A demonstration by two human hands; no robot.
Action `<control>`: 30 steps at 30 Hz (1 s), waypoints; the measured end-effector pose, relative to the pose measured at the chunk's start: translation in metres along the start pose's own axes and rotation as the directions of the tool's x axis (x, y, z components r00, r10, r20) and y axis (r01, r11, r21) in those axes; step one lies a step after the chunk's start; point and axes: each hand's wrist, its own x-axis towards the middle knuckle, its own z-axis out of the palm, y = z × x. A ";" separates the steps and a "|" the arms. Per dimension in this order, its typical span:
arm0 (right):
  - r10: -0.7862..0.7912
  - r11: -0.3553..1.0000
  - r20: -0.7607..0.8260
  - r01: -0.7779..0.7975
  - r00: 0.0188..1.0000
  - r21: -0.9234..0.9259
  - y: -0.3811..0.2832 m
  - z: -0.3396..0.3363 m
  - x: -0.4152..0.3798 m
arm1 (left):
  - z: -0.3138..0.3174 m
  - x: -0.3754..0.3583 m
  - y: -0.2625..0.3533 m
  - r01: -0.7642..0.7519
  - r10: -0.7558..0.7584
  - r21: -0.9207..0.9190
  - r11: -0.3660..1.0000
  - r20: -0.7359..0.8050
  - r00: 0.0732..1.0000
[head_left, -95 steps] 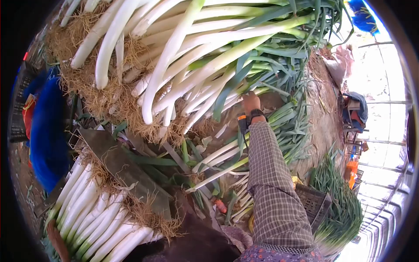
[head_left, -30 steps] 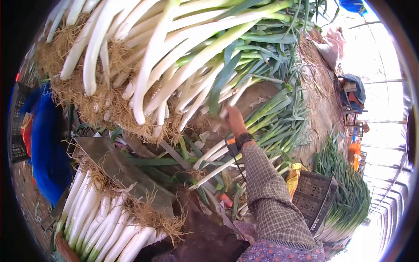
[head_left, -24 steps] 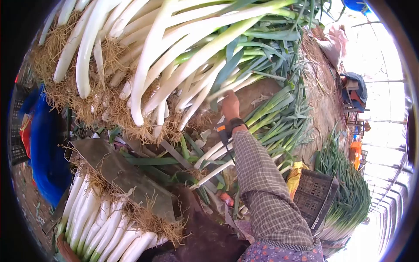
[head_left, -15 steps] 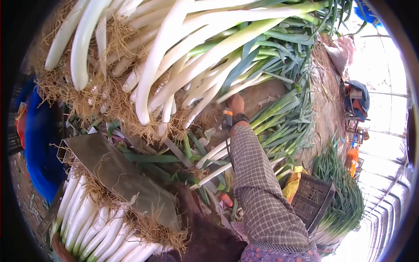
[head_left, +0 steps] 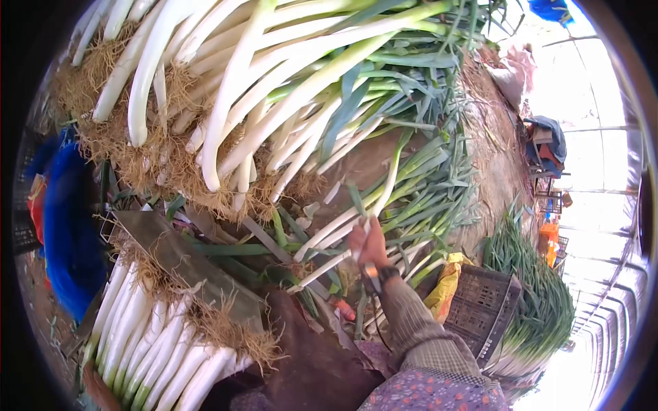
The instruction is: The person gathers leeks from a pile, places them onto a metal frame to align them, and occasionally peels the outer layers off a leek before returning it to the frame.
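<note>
Right hand closed on one leek beside the big heap

From my end of the head view, the heap of leeks (head_left: 274, 82) dominates, filling the upper part, with its rooted ends to the left and its dark leaves to the right. Next in size is the bundle (head_left: 147, 335) at lower left, white shanks side by side, its roots lying against a tilted metal sheet (head_left: 185, 253). Loose leeks (head_left: 421, 178) lie just below the heap's leafy end, their green tops fanned to the right. Farther right I have a tall green stack (head_left: 528, 288), and near the left edge a bright blue thing (head_left: 75, 240), too blurred for me to name. A black crate (head_left: 480, 308) leans in front of the green stack, with a yellow bag (head_left: 445, 284) touching its near side.

Smaller than these is the single leek (head_left: 392, 179), slanting up between the heap and the loose leeks. Its pale lower end runs into the right hand (head_left: 369, 244), which I read as grasping it, though motion blur softens the fingers. The left hand is outside what I can make out, so I cannot tell its state. Smallest is a dark wristband (head_left: 387, 274) above the checked sleeve (head_left: 418, 329).
</note>
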 end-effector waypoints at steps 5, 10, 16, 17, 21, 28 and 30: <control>0.234 0.953 -0.097 -0.248 0.967 -0.172 0.024 0.037 -0.151 | -0.045 0.011 0.075 -0.050 -0.017 -0.301 0.952 -0.215 0.976; 0.079 0.989 0.376 -0.119 0.923 0.084 -0.020 -0.079 -0.050 | -0.048 0.014 0.082 -0.104 0.032 -0.245 0.964 -0.279 0.960; -0.188 0.977 0.451 0.117 0.872 0.181 -0.028 0.096 -0.138 | -0.020 0.022 0.074 -0.309 0.282 0.047 0.950 -0.550 0.786; -0.290 0.950 0.498 0.185 0.817 0.251 -0.020 0.134 -0.157 | -0.024 0.019 0.080 -0.248 0.243 0.065 0.967 -0.531 0.811; -0.292 0.955 0.798 0.110 0.527 0.277 0.042 0.259 -0.261 | -0.067 0.005 0.112 -0.051 0.068 0.067 0.996 -0.293 0.954; -0.053 0.500 0.985 0.858 0.167 -0.119 0.212 0.395 -0.280 | -0.074 -0.005 0.121 0.012 -0.070 -0.193 0.981 -0.294 0.953; 0.118 0.298 0.993 0.954 -0.013 -0.023 0.274 0.422 -0.264 | -0.078 -0.010 0.123 -0.010 -0.063 -0.220 0.975 -0.322 0.945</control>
